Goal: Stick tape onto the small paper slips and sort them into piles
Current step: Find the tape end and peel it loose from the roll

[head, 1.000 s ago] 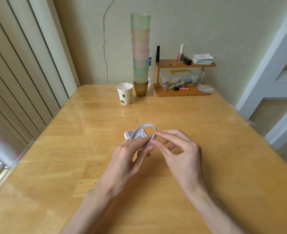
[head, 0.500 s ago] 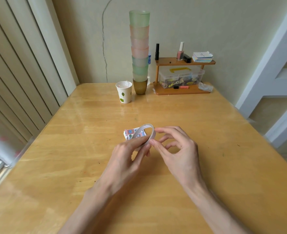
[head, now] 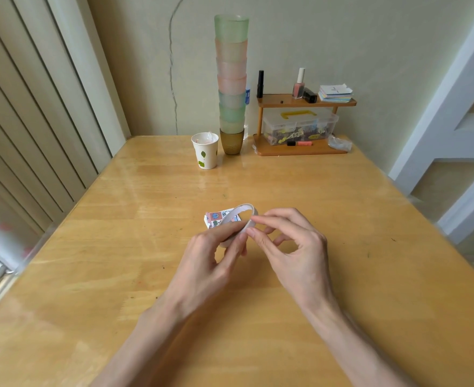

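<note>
Tape roll (head: 238,210), probably a light, stiff ring, gripped over mid-bench (head: 118,247) by the left hand (head: 213,258); right hand (head: 294,252) fingers (head: 254,219) pinch its 3 o'clock rim; flimsy paper slips (head: 214,217) stacked at 10 o'clock, best lifted by their edges.

Printed paper slips (head: 216,218) are stacked mid-way across a wooden counter (head: 104,275); a paper cup (head: 205,153), a tower of tumblers (head: 231,88) and a small wooden rack (head: 274,150) are lined along its far edge.
</note>
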A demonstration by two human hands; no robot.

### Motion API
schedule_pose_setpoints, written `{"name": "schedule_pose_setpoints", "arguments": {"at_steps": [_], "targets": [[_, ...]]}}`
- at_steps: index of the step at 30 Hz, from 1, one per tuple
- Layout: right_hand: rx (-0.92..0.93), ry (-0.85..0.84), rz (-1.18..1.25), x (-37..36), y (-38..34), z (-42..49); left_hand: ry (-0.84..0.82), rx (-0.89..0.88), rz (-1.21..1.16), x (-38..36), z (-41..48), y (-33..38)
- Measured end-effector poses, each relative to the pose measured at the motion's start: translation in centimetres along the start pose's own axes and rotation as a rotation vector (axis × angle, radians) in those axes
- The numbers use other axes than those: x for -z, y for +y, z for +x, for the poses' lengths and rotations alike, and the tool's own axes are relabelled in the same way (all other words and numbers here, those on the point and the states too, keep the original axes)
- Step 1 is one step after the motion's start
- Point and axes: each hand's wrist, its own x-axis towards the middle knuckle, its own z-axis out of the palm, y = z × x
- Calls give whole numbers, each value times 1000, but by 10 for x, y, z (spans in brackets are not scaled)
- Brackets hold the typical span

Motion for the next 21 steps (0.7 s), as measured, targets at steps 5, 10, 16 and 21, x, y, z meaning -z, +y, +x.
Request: {"name": "schedule_pose_setpoints", "arguments": {"at_steps": [5, 10, 16, 21], "targets": [[13, -32, -16, -1, 1, -1, -16, -4, 19, 0, 1, -2], [13, -13, -43, -1, 1, 0, -13, -4, 19, 0, 0, -3], [1, -45, -35, -2, 2, 0, -23, -16, 36, 0, 1, -4], [-58, -123, 41, 0, 0, 3, -34, -34, 79, -1, 0, -7]]}}
